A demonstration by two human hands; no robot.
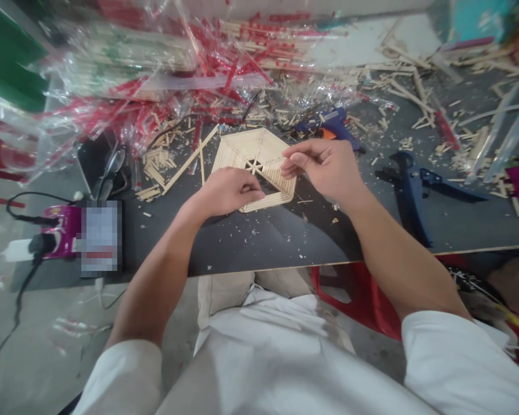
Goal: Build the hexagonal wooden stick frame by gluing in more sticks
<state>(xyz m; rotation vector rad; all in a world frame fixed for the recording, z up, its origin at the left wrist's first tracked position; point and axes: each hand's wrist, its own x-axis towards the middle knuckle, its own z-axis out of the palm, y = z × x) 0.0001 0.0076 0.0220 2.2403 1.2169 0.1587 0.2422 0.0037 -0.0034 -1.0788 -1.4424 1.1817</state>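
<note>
A hexagonal panel of pale wooden sticks (247, 142) lies on the dark tabletop, with spokes meeting at a small opening near its middle. My left hand (231, 191) rests over its lower left part, fingers curled inward; what lies under them is hidden. Over the panel's right edge, my right hand (324, 164) has thumb and fingertips pinched together. Anything between those fingertips is too small to make out. Two loose sticks (185, 167) cross just left of the panel. Behind my right hand is a blue glue gun (333, 122) with an orange part.
Plastic wrappers (164, 86) and bundled sticks heap along the back. Offcuts (158, 164) litter the dark table (251, 248). Dark blue hand cutters (410, 196) lie at right. At left are glasses (110, 167), a phone (99, 239) and a purple power block (63, 230) with cables.
</note>
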